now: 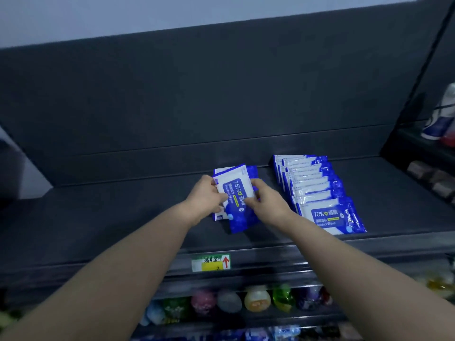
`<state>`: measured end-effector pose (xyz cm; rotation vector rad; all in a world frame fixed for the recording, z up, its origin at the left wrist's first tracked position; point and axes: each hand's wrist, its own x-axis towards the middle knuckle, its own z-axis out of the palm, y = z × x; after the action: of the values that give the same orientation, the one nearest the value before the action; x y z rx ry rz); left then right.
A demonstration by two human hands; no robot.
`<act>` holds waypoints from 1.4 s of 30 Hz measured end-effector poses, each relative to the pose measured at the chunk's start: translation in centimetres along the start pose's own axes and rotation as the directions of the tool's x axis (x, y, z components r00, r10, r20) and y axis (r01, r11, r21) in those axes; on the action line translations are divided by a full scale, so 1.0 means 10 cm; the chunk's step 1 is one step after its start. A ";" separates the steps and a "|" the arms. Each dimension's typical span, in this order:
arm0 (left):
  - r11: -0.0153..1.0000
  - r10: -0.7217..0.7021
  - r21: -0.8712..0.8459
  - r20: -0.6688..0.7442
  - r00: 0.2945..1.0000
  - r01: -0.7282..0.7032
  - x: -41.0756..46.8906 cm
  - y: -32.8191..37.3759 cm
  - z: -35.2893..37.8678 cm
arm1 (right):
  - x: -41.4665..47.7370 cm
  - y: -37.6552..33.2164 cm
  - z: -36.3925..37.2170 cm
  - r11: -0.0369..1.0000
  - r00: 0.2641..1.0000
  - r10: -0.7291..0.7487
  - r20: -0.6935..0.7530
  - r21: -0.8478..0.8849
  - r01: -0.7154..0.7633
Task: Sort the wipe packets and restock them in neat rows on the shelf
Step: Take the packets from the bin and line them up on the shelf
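Dark shelf (98, 217) is stretching wide to the left of the hands, its front lip running below them. Left hand (205, 199) is gripping the left edge of a white-and-blue wipe packet (235, 190), fingers curled round it. Right hand (267, 201) is pinching the opposite edge. The packet is sitting tilted over a small pile of packets (242, 221) mid-shelf. The pile is mostly hidden, count unclear. A gap is separating it from a neat overlapping row of packets (317, 193) on the right, running from the back wall to the lip. Below, a price label (211, 263) is sitting on the lip, and blurred bottles (256, 299) are lining the lower shelf. Far right, a white object (440, 116) is getting cut off.
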<state>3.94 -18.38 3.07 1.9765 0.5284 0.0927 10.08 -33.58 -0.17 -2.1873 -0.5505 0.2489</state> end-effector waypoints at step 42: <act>0.098 0.468 0.408 0.786 0.404 -0.908 -0.03 0.86 1.75 | -1.65 0.79 -0.99 0.529 0.886 0.201 -0.418 -0.715 -0.458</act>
<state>11.55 -36.34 2.61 2.8969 -1.1070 -0.0518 1.45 -52.47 -0.44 -3.1619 -0.0205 -0.1815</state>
